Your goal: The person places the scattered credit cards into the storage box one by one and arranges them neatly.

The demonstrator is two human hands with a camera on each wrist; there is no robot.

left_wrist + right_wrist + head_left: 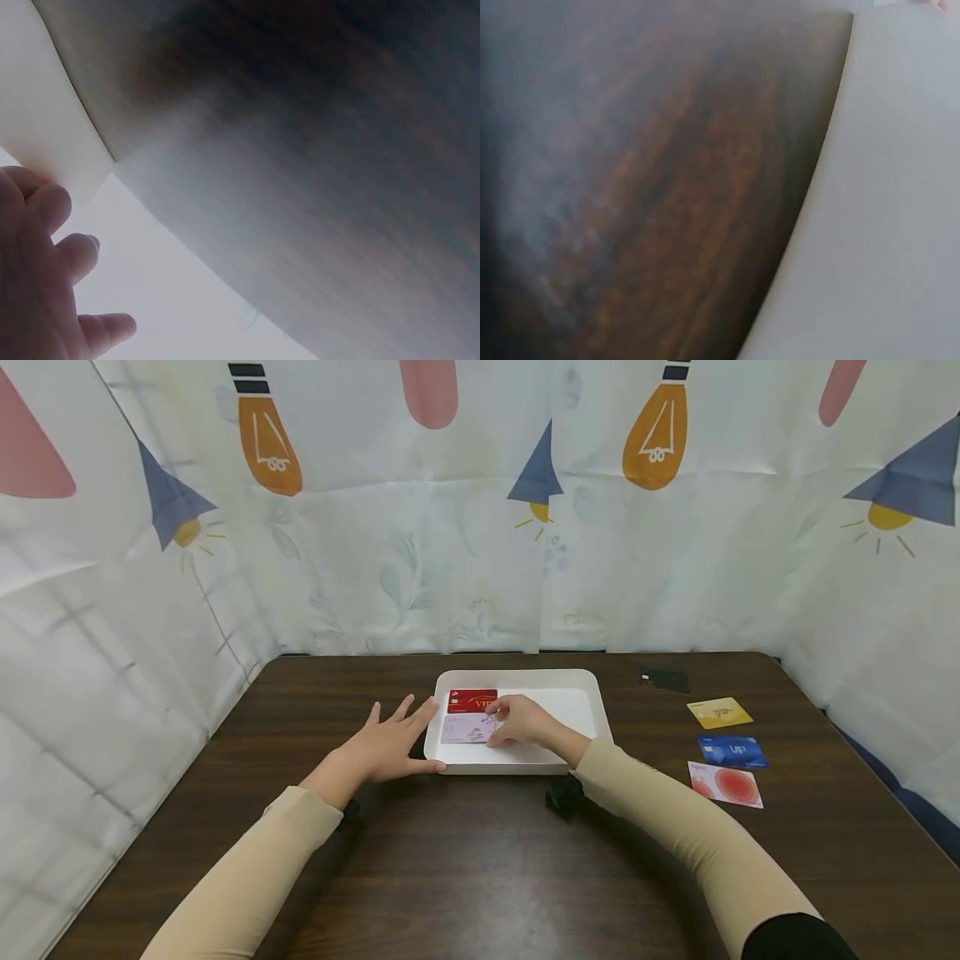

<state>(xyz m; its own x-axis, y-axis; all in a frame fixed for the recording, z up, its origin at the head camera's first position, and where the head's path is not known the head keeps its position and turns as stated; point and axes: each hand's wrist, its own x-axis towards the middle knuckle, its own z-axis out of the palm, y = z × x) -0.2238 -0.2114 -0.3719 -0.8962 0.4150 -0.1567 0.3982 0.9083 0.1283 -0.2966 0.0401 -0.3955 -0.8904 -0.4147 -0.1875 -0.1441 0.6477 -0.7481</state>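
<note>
A white tray (555, 762) stands on the table, with a red card (465, 700) marked VIP at its upper left and a pale lilac card (463, 729) just below that one. My right hand (523, 723) reaches in over the tray's front side and pinches the lilac card at its right edge, covering that end. At the tray's left side, my left hand (386, 750) has its fingers spread and straight, fingertips and thumb at the rim. The left wrist view shows those fingers (75, 255) against the tray wall (49, 97). The right wrist view holds mostly tray wall (877, 195).
On the right side of the dark wooden table (465, 868) lie a black card (664, 681), a yellow card (719, 712), a blue card (732, 751) and a pink card with a red circle (726, 785). A patterned curtain (465, 527) hangs behind the table.
</note>
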